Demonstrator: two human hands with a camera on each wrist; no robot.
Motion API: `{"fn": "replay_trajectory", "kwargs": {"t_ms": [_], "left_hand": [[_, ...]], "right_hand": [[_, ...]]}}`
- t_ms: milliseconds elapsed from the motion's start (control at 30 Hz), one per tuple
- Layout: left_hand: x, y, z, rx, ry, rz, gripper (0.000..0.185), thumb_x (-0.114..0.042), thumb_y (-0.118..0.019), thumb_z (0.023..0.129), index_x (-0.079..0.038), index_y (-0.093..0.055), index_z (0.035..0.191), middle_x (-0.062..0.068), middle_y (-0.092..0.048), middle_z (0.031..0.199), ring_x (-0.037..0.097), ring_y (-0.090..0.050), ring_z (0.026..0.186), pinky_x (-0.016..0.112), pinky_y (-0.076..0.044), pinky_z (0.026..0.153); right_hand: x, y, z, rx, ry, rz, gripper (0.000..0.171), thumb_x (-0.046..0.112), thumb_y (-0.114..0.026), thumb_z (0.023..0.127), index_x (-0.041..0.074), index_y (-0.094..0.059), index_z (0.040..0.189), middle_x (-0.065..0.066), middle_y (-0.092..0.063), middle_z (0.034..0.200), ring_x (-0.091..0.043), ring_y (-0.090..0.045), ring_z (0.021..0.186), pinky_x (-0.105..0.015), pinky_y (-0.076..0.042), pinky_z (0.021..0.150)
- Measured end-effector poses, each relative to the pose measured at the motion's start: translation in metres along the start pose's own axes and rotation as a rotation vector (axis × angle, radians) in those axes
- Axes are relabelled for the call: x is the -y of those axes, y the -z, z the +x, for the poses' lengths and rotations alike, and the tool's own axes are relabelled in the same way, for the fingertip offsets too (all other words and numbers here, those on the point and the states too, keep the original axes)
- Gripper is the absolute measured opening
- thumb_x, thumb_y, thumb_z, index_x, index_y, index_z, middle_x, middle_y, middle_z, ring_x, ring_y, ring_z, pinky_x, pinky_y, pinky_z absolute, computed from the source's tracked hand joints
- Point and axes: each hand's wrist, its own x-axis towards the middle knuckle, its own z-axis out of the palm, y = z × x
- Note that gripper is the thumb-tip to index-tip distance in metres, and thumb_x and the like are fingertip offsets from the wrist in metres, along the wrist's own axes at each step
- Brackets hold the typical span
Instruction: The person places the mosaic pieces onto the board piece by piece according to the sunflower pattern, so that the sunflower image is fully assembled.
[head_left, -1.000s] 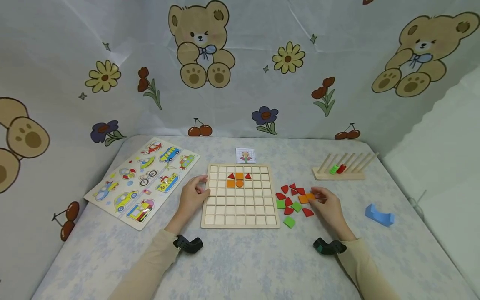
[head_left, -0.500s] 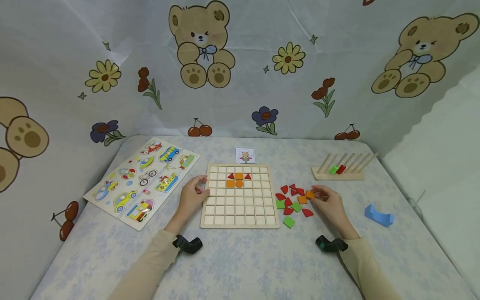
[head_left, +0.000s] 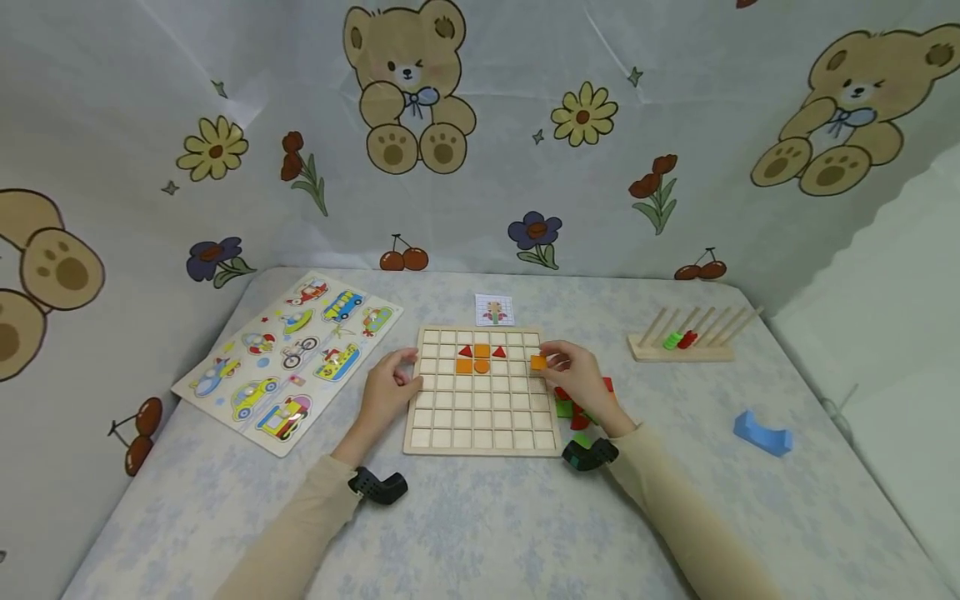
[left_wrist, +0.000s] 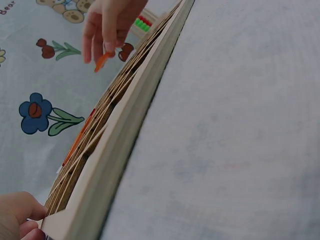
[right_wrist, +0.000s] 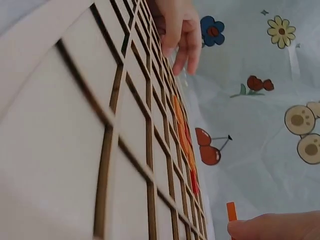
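"Board [head_left: 480, 452] first: what's at its left edge?"

"Left hand [head_left: 386, 385], fingers loose, touching it, not clearly gripping. Rightward, in the upper cells, a red triangle [head_left: 466, 352], an orange disc [head_left: 482, 367] and another red triangle [head_left: 499, 352]."

"And the held orange square [head_left: 537, 362]?"

"Over the board's right border, pinched in the right hand [head_left: 579, 380], the nearer one by far. It lies left of that grip, on the side toward the filled cells, and shows no long axis to reckon with."

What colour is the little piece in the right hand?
Orange: the square piece pinched by the right hand shows best in the head view.
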Motion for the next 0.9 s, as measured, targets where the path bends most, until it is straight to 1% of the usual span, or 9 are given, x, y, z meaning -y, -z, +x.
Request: {"fn": "replay_trajectory", "kwargs": {"t_ms": [100, 200, 367, 433, 567, 700, 800, 900], "left_hand": [[-0.001, -0.002, -0.001, 0.000, 0.004, -0.010, 0.046, -0.007, -0.071, 0.080, -0.007, -0.061, 0.124, 0.009, -0.065, 0.113, 0.009, -0.050, 0.066, 0.019, -0.041, 0.063], [-0.001, -0.003, -0.001, -0.004, 0.001, -0.010, 0.045, -0.006, -0.071, 0.079, -0.007, -0.061, 0.124, 0.009, -0.065, 0.113, 0.009, -0.050, 0.066, 0.019, -0.042, 0.063], [-0.002, -0.005, -0.002, -0.010, 0.003, -0.008, 0.045, -0.006, -0.070, 0.080, -0.007, -0.061, 0.124, 0.009, -0.065, 0.112, 0.010, -0.050, 0.066, 0.018, -0.041, 0.061], [-0.002, -0.005, -0.002, -0.011, 0.003, -0.007, 0.045, -0.006, -0.070, 0.080, -0.007, -0.061, 0.124, 0.009, -0.065, 0.112, 0.010, -0.050, 0.066, 0.018, -0.041, 0.061], [-0.003, -0.004, -0.001, -0.009, 0.002, 0.001, 0.045, -0.007, -0.070, 0.080, -0.007, -0.061, 0.124, 0.009, -0.065, 0.113, 0.011, -0.050, 0.066, 0.019, -0.041, 0.061], [-0.004, -0.001, 0.000, -0.009, 0.007, 0.010, 0.045, -0.007, -0.070, 0.081, -0.007, -0.061, 0.125, 0.009, -0.065, 0.113, 0.011, -0.050, 0.067, 0.019, -0.041, 0.062], [-0.004, 0.000, 0.000, -0.009, 0.013, 0.011, 0.045, -0.007, -0.070, 0.081, -0.007, -0.061, 0.125, 0.009, -0.066, 0.113, 0.011, -0.049, 0.067, 0.019, -0.040, 0.062], [-0.004, 0.001, -0.001, -0.008, 0.019, 0.011, 0.044, -0.007, -0.070, 0.081, -0.008, -0.061, 0.124, 0.009, -0.066, 0.113, 0.010, -0.049, 0.066, 0.019, -0.040, 0.063]], "right_hand": [[0.008, -0.019, 0.011, 0.058, 0.000, 0.035, 0.037, -0.001, -0.067, 0.084, -0.003, -0.061, 0.120, -0.022, -0.064, 0.111, -0.030, -0.060, 0.090, -0.037, -0.051, 0.081], [0.012, -0.032, 0.019, 0.099, -0.014, 0.054, 0.037, -0.001, -0.066, 0.083, -0.002, -0.061, 0.120, -0.021, -0.063, 0.111, -0.028, -0.059, 0.089, -0.036, -0.051, 0.080], [0.014, -0.045, 0.023, 0.097, -0.044, 0.049, 0.033, -0.002, -0.067, 0.082, 0.001, -0.064, 0.115, -0.019, -0.064, 0.106, -0.022, -0.058, 0.085, -0.028, -0.048, 0.074], [0.015, -0.047, 0.023, 0.088, -0.048, 0.054, 0.032, -0.002, -0.067, 0.081, 0.001, -0.065, 0.113, -0.019, -0.064, 0.105, -0.022, -0.057, 0.084, -0.028, -0.047, 0.073], [0.018, -0.048, 0.022, 0.089, -0.033, 0.065, 0.031, -0.002, -0.067, 0.082, 0.001, -0.065, 0.113, -0.019, -0.066, 0.104, -0.023, -0.057, 0.086, -0.028, -0.046, 0.075], [0.014, -0.046, 0.020, 0.101, 0.000, 0.078, 0.031, -0.001, -0.065, 0.085, -0.001, -0.064, 0.115, -0.020, -0.066, 0.107, -0.028, -0.060, 0.090, -0.028, -0.047, 0.077], [0.012, -0.040, 0.017, 0.095, 0.011, 0.067, 0.032, 0.001, -0.064, 0.086, -0.001, -0.063, 0.119, -0.020, -0.066, 0.111, -0.030, -0.061, 0.093, -0.030, -0.049, 0.078], [0.008, -0.028, 0.012, 0.064, 0.013, 0.031, 0.033, 0.002, -0.063, 0.087, -0.001, -0.062, 0.120, -0.020, -0.066, 0.109, -0.030, -0.061, 0.092, -0.034, -0.050, 0.080]]}}
